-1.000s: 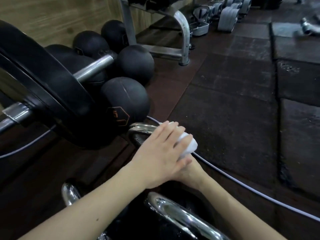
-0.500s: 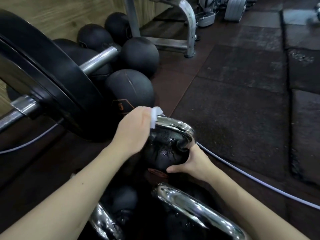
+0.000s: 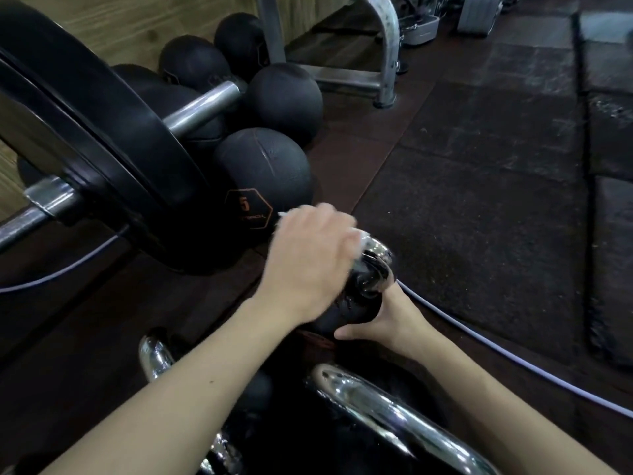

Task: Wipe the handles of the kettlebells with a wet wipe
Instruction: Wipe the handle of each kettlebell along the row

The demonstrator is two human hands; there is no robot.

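**Chrome handle under the wipe**

Chrome shines on the curved handle (image 3: pixel 376 265) of the black kettlebell (image 3: pixel 356 303) at the centre of the view, standing on the dark rubber floor (image 3: pixel 479 200). The left hand (image 3: pixel 308 265) lies over the handle from nine o'clock, its grip curled together around a white wet wipe (image 3: pixel 359 240) pressed onto the metal; only a blurred sliver of the wipe shows at the fingertips, so how tightly the fingers close cannot be told. The right hand (image 3: pixel 387 323) reaches in from five o'clock, its grip clamped on the round body of the kettlebell just below the handle, thumb toward the near side.

At six o'clock, two more chrome kettlebell handles (image 3: pixel 394 409) sit close to the camera, under the forearms.

At eleven o'clock of the hands rests a black medicine ball (image 3: pixel 263 180) with an orange hexagon outline; inside it a "5" can be read, and below that small lettering too blurred to read. More black balls lie beyond it at twelve o'clock. A large black weight plate (image 3: pixel 102 149) on a steel barbell fills the nine-to-ten o'clock side. A pale cable (image 3: pixel 496 351) runs over the floor toward four o'clock.
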